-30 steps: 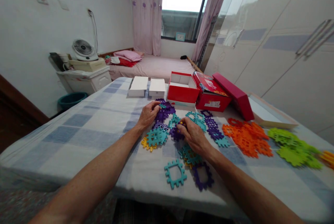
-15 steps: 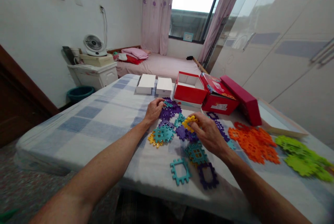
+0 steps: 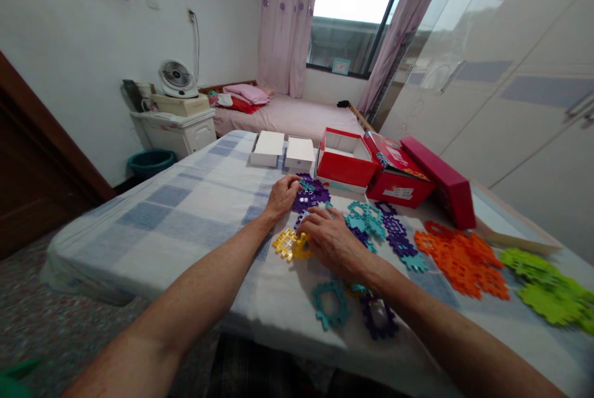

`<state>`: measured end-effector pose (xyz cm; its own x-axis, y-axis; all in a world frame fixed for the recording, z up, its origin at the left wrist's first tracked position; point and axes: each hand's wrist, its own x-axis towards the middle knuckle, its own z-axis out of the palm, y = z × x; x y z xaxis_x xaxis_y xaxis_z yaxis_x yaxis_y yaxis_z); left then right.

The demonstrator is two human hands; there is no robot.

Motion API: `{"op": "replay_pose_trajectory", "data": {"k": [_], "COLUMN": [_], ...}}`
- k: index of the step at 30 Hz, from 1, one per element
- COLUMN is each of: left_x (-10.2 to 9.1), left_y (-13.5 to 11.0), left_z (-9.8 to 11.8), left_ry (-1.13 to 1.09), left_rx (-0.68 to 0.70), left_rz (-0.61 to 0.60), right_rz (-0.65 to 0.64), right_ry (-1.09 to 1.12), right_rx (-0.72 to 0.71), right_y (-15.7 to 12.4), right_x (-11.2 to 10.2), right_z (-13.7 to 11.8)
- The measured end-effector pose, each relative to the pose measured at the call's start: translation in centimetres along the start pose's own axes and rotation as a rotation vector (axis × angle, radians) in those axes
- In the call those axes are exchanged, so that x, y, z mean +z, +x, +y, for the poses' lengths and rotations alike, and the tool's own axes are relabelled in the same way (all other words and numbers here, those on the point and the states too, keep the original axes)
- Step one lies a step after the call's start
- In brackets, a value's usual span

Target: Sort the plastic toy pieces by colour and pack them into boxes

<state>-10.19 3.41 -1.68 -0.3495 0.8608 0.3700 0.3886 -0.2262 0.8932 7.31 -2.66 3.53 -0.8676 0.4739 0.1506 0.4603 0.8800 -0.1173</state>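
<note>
My left hand (image 3: 283,195) lies at the edge of a heap of purple toothed plastic tiles (image 3: 310,195), its fingers curled onto one of them. My right hand (image 3: 328,240) rests palm down on the cloth just in front of that heap. Its fingertips pinch a yellow tile (image 3: 302,247), which sits against another yellow tile (image 3: 284,242). Teal tiles (image 3: 364,218) and more purple tiles (image 3: 395,241) are spread to the right of my right hand. A teal frame tile (image 3: 330,304) and a purple frame tile (image 3: 378,316) lie near my right forearm.
The table has a blue-and-white chequered cloth (image 3: 185,212). Orange tiles (image 3: 459,254) and green tiles (image 3: 547,280) lie at the right. Two white boxes (image 3: 268,148), an open red box (image 3: 346,161), a second red box (image 3: 399,176) and a red lid (image 3: 440,182) stand behind. A bed (image 3: 288,116) is beyond.
My right hand picked a yellow tile out of the middle of the spread and carried it left, down beside the other yellow tile. My left hand stayed on the purple heap.
</note>
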Motion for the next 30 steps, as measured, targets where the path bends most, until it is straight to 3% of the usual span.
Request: {"op": "replay_pose_trajectory", "data": {"k": [4, 9, 15, 22, 26, 30], "left_x": [-0.1, -0.3, -0.3, -0.7, -1.1, -1.3], "left_y": [0.0, 0.1, 0.2, 0.1, 0.1, -0.3], "left_z": [0.1, 0.1, -0.1, 0.3, 0.3, 0.7], "left_ry": [0.001, 0.019, 0.013, 0.0, 0.027, 0.035], "left_rx": [-0.001, -0.004, -0.009, -0.072, -0.136, -0.188], "left_rz": [-0.004, -0.016, -0.033, -0.062, -0.089, -0.1], "right_rz": [-0.018, -0.116, -0.074, 0.08, 0.254, 0.512], "right_ry": [0.032, -0.03, -0.149, -0.063, 0.131, 0.357], "right_rx": [-0.061, -0.204, -0.193, -0.168, 0.009, 0.457], "right_y": [-0.3, 1.0, 1.9, 1.3, -1.1, -7.4], "right_x": [-0.6, 0.7, 1.7, 0.8, -1.7, -4.3], "right_z": [-0.5, -2.0, -1.3, -1.4, -1.3, 1.4]}}
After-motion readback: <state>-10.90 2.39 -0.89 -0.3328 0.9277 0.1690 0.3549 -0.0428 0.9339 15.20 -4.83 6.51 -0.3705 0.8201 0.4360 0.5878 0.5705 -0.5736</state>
